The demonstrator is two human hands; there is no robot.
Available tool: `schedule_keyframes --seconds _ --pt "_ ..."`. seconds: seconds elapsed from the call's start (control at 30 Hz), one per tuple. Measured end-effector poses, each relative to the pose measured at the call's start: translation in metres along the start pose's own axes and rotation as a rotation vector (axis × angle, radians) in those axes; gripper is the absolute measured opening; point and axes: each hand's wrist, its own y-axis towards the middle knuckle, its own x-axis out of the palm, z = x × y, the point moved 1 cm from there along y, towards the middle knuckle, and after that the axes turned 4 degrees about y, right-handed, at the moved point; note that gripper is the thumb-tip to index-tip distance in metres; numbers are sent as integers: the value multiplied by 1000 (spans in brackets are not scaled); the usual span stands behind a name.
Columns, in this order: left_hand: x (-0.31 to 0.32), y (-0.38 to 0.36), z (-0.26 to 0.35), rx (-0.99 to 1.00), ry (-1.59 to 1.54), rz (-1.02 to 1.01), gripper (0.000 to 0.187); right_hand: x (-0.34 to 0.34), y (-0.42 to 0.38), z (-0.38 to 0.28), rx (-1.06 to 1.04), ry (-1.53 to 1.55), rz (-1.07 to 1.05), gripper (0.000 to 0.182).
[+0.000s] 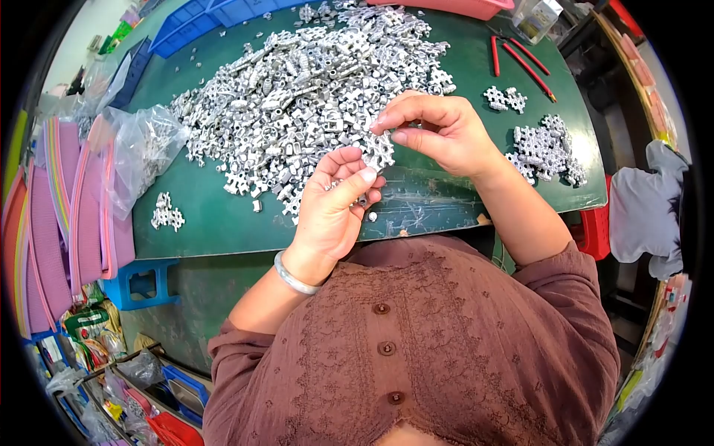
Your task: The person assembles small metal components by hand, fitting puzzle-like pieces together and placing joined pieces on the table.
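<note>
Grey cast-metal pieces cover most of the green table (223, 215) — we log one large heap (312, 82) running from the far edge down toward the hands. Both hands meet just in front of the near edge of that heap. Our left hand (335, 204) is curled, thumb pressed across the fingers, closed on the lower part of a cross-shaped cluster of metal parts (378, 152). Our right hand (439, 130) pinches the upper edge of the same cluster between thumb and fingertips, so the piece is held between the two hands, above the table, touching the heap's fringe or just clear of it; we cannot tell which. A silver bangle (294, 276) sits on the left wrist.

To the right, well apart from the heap, lies a smaller pile of similar clusters (547, 149), with two loose clusters (506, 98) just beyond it. Red-handled pliers (520, 59) rest near the far right edge. At the left, a clear plastic bag (145, 152) holding more parts lies beside the heap — one lone cluster (167, 213) sits near it.
</note>
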Motion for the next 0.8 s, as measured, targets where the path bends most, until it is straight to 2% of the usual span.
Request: schedule_keyframes --seconds 0.13,0.33,0.53,0.8 --pt "3 -1 0 84 64 13 28 2 -2 -2 93 108 15 20" --pt "1 0 -4 122 112 31 26 1 -2 1 119 184 2 28" --pt "1 0 -6 135 109 18 23 0 -2 1 194 274 0 36" --pt "2 0 -6 97 62 -3 21 1 -2 1 178 268 -8 36"
